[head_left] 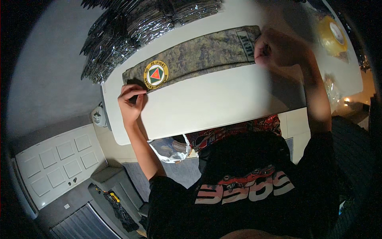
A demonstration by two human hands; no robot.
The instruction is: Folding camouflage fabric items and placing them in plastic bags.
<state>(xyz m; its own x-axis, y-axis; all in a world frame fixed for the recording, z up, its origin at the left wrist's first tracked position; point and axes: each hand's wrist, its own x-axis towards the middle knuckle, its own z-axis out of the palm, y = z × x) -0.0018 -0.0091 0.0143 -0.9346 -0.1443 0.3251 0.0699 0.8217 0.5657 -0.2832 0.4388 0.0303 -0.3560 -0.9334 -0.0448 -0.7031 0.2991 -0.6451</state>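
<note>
Item: camouflage cloth (199, 53), one long folded strip, laid on the desk (223, 97) between the left and right hands, tilted slightly up toward the right hand.

Fittings: round patch (155, 75), yellow-rimmed, just beside the left hand; rectangular patch (245, 44), lettered, just beside the right hand.

Risks, as judged: fold opening or skewing if the hands pull unevenly; lower edge creasing if one end slips free; right end misaligned, shadow there hiding the edge.

Left hand (130, 101): fingers curled, thumb near index fingertip, apparently pinched on the cloth's near corner.

Right hand (276, 49): fingers bent inward, touching the cloth's far-right end; in deep shadow, so whether it is clamped cannot be told.

Surroundings: black plastic packs (131, 44), glossy, heaped beyond the left hand; tape roll (327, 36), yellowish, right of the right hand; clear plastic (331, 91), crumpled, beside the right forearm.
</note>
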